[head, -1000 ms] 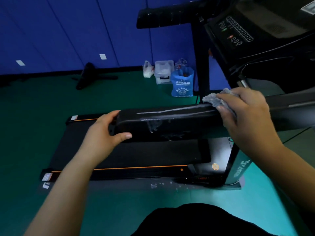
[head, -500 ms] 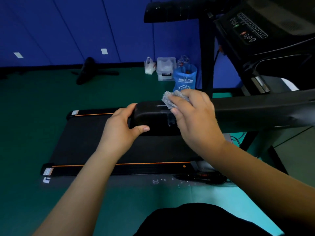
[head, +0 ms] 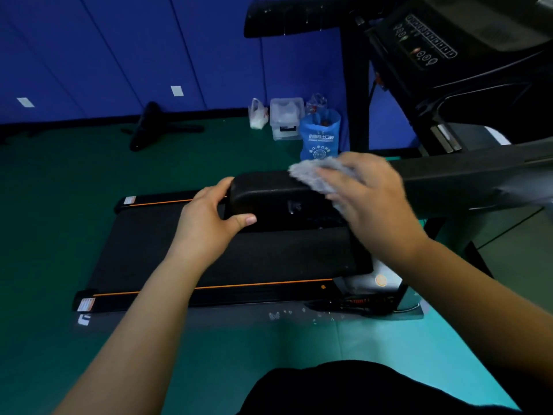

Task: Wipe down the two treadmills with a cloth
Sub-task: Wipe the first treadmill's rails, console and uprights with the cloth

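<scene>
A black padded handrail [head: 269, 196] of the treadmill runs across the middle of the view. My left hand [head: 209, 223] grips its rounded left end, thumb on the near side. My right hand [head: 371, 199] holds a grey cloth [head: 317, 173] pressed on top of the rail, just right of the left hand. The treadmill's console [head: 425, 46] sits at the upper right. Below the rail lies the black running belt [head: 155, 250] with orange side stripes.
A blue bag [head: 318, 134], a clear plastic box [head: 285, 118] and a white bag [head: 258, 113] stand on the green floor by the blue wall. A black stand [head: 149, 124] lies further left. A second handrail [head: 293, 16] crosses the top.
My right hand slid the cloth left along the handrail to near its end, then shifted slightly right. My left hand kept its grip on the rail's end.
</scene>
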Available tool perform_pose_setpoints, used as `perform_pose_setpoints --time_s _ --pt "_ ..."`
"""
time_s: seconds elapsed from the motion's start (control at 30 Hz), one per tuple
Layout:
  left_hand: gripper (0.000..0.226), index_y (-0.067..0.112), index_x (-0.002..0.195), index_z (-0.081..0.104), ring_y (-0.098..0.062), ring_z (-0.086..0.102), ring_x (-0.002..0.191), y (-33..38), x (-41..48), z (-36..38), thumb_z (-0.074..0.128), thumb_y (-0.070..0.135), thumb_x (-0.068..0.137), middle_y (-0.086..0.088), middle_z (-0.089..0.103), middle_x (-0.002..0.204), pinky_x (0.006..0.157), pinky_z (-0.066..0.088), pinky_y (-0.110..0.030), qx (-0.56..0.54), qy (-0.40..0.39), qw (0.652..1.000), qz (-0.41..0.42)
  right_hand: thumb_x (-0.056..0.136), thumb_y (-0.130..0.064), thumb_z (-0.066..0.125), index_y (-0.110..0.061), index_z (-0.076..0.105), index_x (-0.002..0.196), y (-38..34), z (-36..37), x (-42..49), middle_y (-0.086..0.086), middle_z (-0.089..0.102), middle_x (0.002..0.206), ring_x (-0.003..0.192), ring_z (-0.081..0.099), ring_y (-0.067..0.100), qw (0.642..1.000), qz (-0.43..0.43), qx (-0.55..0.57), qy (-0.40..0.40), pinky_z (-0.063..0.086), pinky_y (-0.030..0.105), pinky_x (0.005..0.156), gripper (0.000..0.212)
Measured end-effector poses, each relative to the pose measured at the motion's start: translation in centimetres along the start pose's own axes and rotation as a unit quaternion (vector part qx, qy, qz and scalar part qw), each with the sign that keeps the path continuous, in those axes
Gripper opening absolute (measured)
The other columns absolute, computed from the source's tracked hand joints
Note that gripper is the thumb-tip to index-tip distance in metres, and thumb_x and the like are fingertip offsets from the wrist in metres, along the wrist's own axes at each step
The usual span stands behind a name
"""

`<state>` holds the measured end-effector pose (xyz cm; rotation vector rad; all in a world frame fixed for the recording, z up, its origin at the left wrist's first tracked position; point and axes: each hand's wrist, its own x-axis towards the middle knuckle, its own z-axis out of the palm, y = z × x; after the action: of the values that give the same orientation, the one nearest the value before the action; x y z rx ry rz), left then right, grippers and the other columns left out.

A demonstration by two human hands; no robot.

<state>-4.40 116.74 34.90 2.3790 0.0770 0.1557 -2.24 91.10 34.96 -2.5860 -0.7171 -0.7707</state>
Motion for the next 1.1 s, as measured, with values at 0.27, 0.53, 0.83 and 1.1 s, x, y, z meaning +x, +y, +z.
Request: perform_pose_setpoints --time_s 0.27,0.53,0.83,1.1 --pt "0.078 0.027 0.144 0.038 -0.009 0.043 0.123 -0.2 0.2 0.1 0.077 0.033 0.077 0.011 0.047 0.130 0.102 0.032 -0.022 0.010 -0.015 1.000 -0.021 0.085 -0.009 0.057 -0.011 0.066 0.119 -0.7 1.2 -1.1 0.014 0.061 0.112 0.107 0.040 0.028 0.988 0.070 -0.015 0.133 0.034 0.037 0.088 0.035" --pt "0.059 0.030 0.119 0.052 -0.014 0.056 0.100 -0.8 1.9 -1.1 0.076 0.047 0.069 0.007 0.054 0.107 0.090 0.048 -0.034 0.078 -0.055 0.993 0.069 0.081 -0.005 0.063 -0.010 0.066 0.120 -5.0 3.8 0.7 0.013 0.060 0.115 0.111 0.043 0.026 0.993 0.012 0.043 0.111 0.036 0.040 0.091 0.039" --pt "0.049 0.024 0.107 0.054 -0.015 0.057 0.084 -2.5 4.8 -3.2 0.059 0.060 0.075 0.007 0.059 0.095 0.073 0.044 -0.028 0.149 -0.108 0.948 0.259 0.096 -0.014 0.046 0.000 0.056 0.128 -10.4 6.4 1.0 0.011 0.040 0.119 0.114 0.044 0.023 0.872 0.298 0.070 0.383 0.038 0.033 0.103 0.036" --pt "0.045 0.018 0.093 0.051 -0.027 0.058 0.080 -2.1 6.6 -3.9 0.050 0.062 0.083 -0.002 0.060 0.085 0.062 0.037 -0.031 0.225 -0.139 0.891 0.369 0.095 -0.018 0.047 -0.007 0.053 0.132 -17.9 14.6 1.1 0.010 0.038 0.114 0.110 0.038 0.005 0.748 0.440 0.083 0.489 0.030 0.018 0.104 0.039"
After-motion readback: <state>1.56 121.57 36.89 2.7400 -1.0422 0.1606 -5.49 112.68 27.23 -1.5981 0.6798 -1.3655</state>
